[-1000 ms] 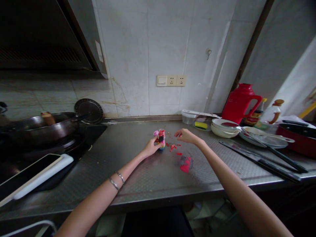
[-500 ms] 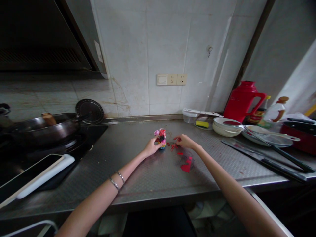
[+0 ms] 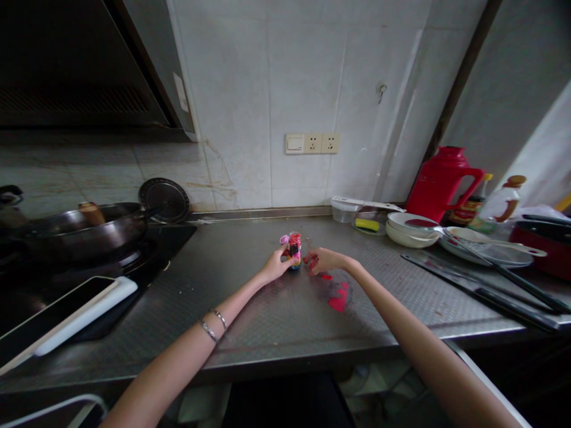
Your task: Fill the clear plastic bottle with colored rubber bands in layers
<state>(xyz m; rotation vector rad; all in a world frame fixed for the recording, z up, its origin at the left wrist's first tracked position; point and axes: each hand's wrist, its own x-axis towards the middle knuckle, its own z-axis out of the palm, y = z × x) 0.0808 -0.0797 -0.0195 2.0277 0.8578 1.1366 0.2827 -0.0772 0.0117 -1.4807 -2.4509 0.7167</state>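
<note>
A small clear jar (image 3: 294, 248) filled with coloured bits stands upright on the steel counter (image 3: 250, 309), a pink cap beside its mouth. My left hand (image 3: 273, 268) is wrapped round the jar's left side. My right hand (image 3: 325, 260) rests on the counter just right of the jar, fingers curled over small red pieces (image 3: 325, 276) scattered there; what the fingertips pinch is too small to make out. A clear bag with red contents (image 3: 338, 295) lies nearer me, below the right wrist.
A wok (image 3: 80, 229) sits on the stove at left, with a tablet (image 3: 62, 315) in front of it. Bowls and plates (image 3: 408, 229), a red thermos jug (image 3: 439, 181), bottles, a red pan (image 3: 546, 249) and long knives (image 3: 482, 291) crowd the right side.
My right hand has come down from above the counter and moved left, closing over the red pieces beside the jar. The left hand has kept hold of the jar.
</note>
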